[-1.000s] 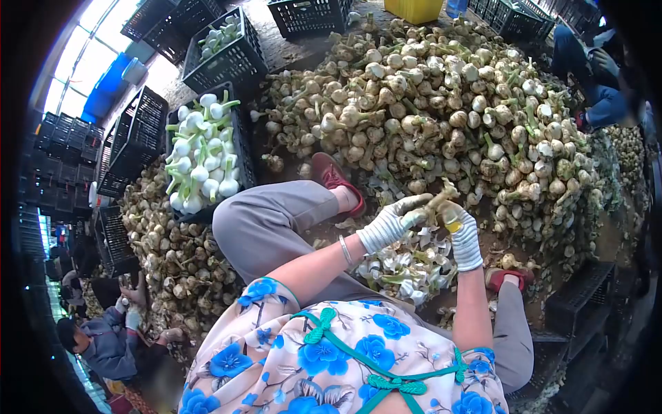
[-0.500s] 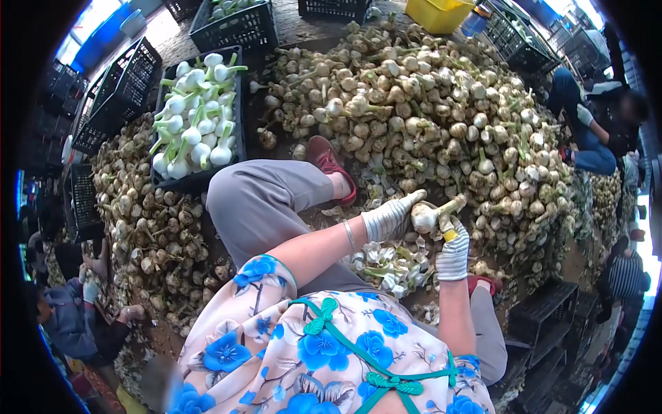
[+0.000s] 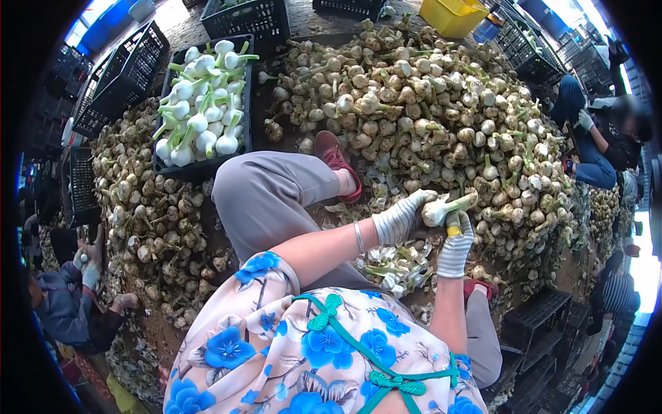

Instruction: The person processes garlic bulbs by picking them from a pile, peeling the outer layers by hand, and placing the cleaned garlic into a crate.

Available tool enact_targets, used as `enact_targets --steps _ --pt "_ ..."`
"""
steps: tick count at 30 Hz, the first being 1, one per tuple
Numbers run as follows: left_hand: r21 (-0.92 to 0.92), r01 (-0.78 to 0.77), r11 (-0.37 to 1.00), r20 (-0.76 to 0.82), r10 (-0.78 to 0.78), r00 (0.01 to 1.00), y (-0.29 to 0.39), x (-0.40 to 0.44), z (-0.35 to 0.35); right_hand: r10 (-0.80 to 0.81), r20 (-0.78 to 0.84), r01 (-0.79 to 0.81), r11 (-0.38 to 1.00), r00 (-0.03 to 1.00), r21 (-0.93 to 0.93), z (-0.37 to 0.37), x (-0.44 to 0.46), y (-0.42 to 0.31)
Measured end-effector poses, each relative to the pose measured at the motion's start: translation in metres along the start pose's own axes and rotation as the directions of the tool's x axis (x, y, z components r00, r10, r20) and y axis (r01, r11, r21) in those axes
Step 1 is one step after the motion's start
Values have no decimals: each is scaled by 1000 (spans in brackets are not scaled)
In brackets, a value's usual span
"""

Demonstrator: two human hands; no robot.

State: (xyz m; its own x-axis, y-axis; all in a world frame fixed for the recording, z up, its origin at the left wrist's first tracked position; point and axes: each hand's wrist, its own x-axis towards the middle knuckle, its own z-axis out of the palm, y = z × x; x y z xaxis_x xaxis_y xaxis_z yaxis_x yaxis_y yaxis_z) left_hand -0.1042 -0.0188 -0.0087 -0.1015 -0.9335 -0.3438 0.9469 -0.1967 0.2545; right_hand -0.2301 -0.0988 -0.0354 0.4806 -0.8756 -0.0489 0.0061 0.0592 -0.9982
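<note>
A whitish garlic bulb (image 3: 434,213) with a thick green stem is in front of me, the stem pointing right. My left hand (image 3: 400,219), in a striped white glove, is closed on the bulb from the left. Below the stem, my right hand (image 3: 455,252) wears a matching glove, its fingers closed around a small yellow piece (image 3: 453,230). It looks like a handle; no blade shows. The fingertips of that hand are close against the stem. Loose peeled skins (image 3: 396,268) lie beneath my hands.
A large heap of unpeeled garlic (image 3: 407,103) spreads ahead, with another pile (image 3: 155,228) to the left. Cleaned bulbs fill a black crate (image 3: 247,114). More crates (image 3: 538,317) stand lower right. A yellow bin (image 3: 455,17) is at the back. Co-workers (image 3: 69,297) sit on both sides.
The bulb has turned and now looks whiter, with less brown skin on it. Both hands have moved slightly right. The view has shifted a little.
</note>
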Motion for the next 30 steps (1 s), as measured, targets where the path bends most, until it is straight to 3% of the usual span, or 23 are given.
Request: enact_targets --steps 1,3,5,6,7,8,9,10,11,13,15,16,17,18,19,20,21,23,24,27,29,30 --pt "-7 -11 1000 0 11 1000 4 3 -7 187 46 -193 962 981 193 4 -2 -12" --pt "184 105 977 87 -123 989 5 17 -30 186 102 -207 944 977 257 8 -3 -19" --pt "115 71 991 103 -83 991 -1 18 -30 21 13 -21 999 1000 -41 3 4 -3" --pt "495 -221 840 21 242 970 -9 16 -26 185 -16 -183 979 983 91 -2 6 0" --pt "798 -376 471 71 545 835 -12 12 -20 187 -11 -185 978 982 93 1 4 -5" --pt "910 -300 285 79 591 803 -8 1 -13 68 -24 -70 993 997 -97 4 0 -9" --pt "911 -297 286 76 592 802 -10 3 -17 -54 -12 49 957 998 -285 5 -3 -10" --pt "852 -408 327 114 646 755 -12 9 -22 -129 -16 113 914 992 -389 1 -1 -2" --pt "780 -515 357 145 697 703 -11 9 -20 -129 -17 112 914 992 -389 0 -1 -2" --pt "643 -482 595 27 611 791 -2 10 -16 -202 46 206 971 978 -118 -2 -3 -5" --pt "671 -342 658 -1 462 887 17 -2 -11 -122 76 132 980 990 -149 -3 -3 -17" --pt "678 -318 663 69 372 926 21 6 -23 43 103 -55 992 994 110 0 -5 -22" --pt "622 -300 723 144 271 952 21 6 -30 193 172 -244 904 966 352 2 -7 -27" --pt "421 -157 893 162 96 982 20 8 -43 239 275 -345 822 931 453 5 -10 -30" --pt "205 35 978 221 -81 972 17 11 -52 281 334 -412 801 900 435 3 -9 -25" --pt "64 9 998 330 -30 944 15 12 -49 347 340 -478 740 874 473 0 -7 -14" --pt "72 10 997 332 -34 943 16 15 -49 410 352 -540 671 841 508 -3 -4 -6" --pt "394 -183 901 127 144 981 16 21 -52 368 273 -456 766 889 453 1 -3 -9" --pt "510 -262 819 129 229 965 19 8 -35 360 220 -420 815 907 399 2 -3 -8" --pt "578 -358 733 43 411 911 10 1 -23 360 70 -362 873 930 326 3 2 -1" --pt "453 -375 809 20 412 911 13 7 -30 107 82 -100 991 991 -87 -6 19 7" --pt "414 -352 839 55 363 930 16 6 -31 143 2 -143 986 990 -81 -13 30 15"
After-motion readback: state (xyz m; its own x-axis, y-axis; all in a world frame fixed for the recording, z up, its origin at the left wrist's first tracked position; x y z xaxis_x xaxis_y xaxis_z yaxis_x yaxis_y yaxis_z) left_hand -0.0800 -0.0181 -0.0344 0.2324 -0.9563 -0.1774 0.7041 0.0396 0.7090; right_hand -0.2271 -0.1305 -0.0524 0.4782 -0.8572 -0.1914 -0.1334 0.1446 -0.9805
